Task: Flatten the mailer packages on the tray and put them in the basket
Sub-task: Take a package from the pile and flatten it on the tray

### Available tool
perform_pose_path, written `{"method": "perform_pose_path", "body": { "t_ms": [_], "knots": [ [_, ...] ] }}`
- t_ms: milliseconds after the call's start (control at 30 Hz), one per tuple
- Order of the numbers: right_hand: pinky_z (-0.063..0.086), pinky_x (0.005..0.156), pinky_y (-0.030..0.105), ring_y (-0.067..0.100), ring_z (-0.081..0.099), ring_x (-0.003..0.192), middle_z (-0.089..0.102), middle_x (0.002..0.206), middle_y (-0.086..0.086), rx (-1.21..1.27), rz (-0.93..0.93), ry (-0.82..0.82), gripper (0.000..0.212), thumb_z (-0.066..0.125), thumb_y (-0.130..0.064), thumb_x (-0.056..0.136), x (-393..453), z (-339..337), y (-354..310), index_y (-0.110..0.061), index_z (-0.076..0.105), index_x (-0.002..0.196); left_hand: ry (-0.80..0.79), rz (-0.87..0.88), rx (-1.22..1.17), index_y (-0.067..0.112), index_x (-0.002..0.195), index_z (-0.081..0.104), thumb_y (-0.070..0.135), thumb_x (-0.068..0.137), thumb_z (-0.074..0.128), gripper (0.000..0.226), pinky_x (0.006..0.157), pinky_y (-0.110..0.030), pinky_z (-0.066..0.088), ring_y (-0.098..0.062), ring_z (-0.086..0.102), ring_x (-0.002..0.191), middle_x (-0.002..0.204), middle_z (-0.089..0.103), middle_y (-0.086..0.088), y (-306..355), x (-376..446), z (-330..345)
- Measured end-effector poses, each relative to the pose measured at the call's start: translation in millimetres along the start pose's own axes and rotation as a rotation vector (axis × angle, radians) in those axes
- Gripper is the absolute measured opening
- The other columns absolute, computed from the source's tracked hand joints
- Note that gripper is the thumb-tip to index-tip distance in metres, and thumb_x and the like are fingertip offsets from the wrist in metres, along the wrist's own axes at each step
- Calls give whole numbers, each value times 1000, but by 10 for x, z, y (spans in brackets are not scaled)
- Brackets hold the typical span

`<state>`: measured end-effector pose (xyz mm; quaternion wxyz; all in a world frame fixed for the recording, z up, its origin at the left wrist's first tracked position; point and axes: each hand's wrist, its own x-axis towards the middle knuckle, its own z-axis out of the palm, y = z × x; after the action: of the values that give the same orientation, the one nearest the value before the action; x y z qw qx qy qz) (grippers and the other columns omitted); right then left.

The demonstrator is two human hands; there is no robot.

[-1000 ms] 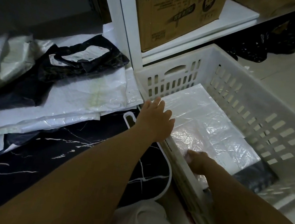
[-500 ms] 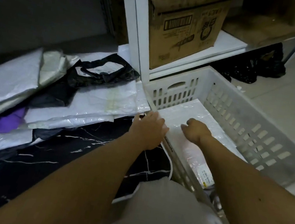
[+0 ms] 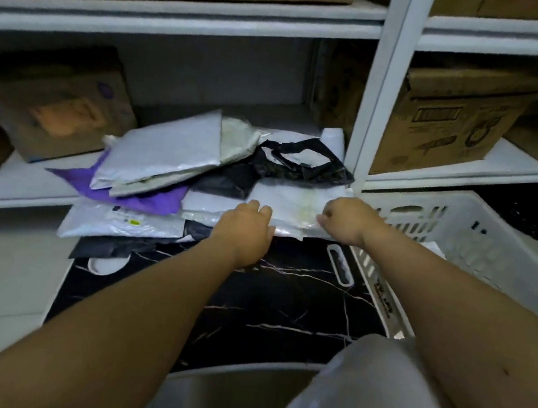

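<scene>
A black marble-patterned tray (image 3: 280, 309) lies on the floor in front of me, with a heap of mailers at its far end. My left hand (image 3: 246, 231) and my right hand (image 3: 348, 222) both grip the near edge of a large white mailer (image 3: 292, 196) on that heap. A crumpled black bag (image 3: 300, 166) lies on the white mailer's far side. To the left are a silver mailer (image 3: 164, 154), a purple one (image 3: 143, 200) and a pale labelled one (image 3: 120, 221). The white slotted basket (image 3: 484, 234) stands right of the tray; a pale mailer shows inside it.
A white shelf unit with an upright post (image 3: 378, 81) rises right behind the heap. It holds cardboard boxes (image 3: 452, 119) and another box (image 3: 57, 105). Dark bags (image 3: 536, 213) lie on the floor behind the basket. My knee (image 3: 372, 391) covers the tray's near right corner.
My right hand has left the basket and crossed left to the white mailer on the tray. My left hand moved from the basket's rim to the mailer's edge. The view tilted upward.
</scene>
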<state>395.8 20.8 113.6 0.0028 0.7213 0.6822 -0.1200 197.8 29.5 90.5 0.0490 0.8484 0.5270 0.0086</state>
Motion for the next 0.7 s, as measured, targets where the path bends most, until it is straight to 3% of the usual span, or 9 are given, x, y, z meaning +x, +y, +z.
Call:
{"method": "perform_pose_path", "body": {
  "t_ms": [200, 333, 433, 533, 700],
  "knots": [
    [42, 81, 34, 33, 55, 108, 59, 121, 11, -20, -298, 205, 29, 41, -22, 98, 353, -48, -1219, -18, 63, 116, 58, -302, 7, 6, 122, 48, 21, 94, 45, 32, 92, -43, 42, -34, 47, 116, 126, 46, -14, -931, -316, -121],
    [40, 93, 42, 32, 35, 128, 22, 155, 6, -253, -383, 233, 31, 43, -14, 94, 531, 2, -1783, -21, 60, 120, 125, -405, -8, 3, 120, 52, 16, 92, 46, 32, 93, -43, 42, -36, 46, 116, 125, 46, -16, -1433, -330, -165],
    [35, 96, 44, 29, 27, 134, -1, 162, 0, -478, -382, 198, 40, 38, -13, 94, 662, 53, -1934, -21, 54, 130, 172, -427, -6, 2, 119, 53, 12, 91, 44, 31, 91, -44, 42, -35, 47, 114, 123, 47, -16, -1669, -310, -174],
    [36, 93, 42, 27, 32, 131, 10, 159, 0, -571, -347, 193, 47, 33, -15, 96, 769, 122, -2010, -15, 41, 141, 180, -439, -14, 2, 120, 53, 12, 92, 43, 31, 89, -42, 43, -34, 48, 111, 121, 48, -15, -1800, -319, -141],
    [37, 78, 36, 25, 41, 116, 28, 148, 1, -487, -389, 286, 52, 34, -9, 91, 683, 123, -2047, -9, 34, 143, 188, -445, -27, 2, 113, 56, 10, 89, 45, 27, 84, -42, 45, -33, 47, 108, 121, 42, -13, -1775, -392, -122]
  ]
}}
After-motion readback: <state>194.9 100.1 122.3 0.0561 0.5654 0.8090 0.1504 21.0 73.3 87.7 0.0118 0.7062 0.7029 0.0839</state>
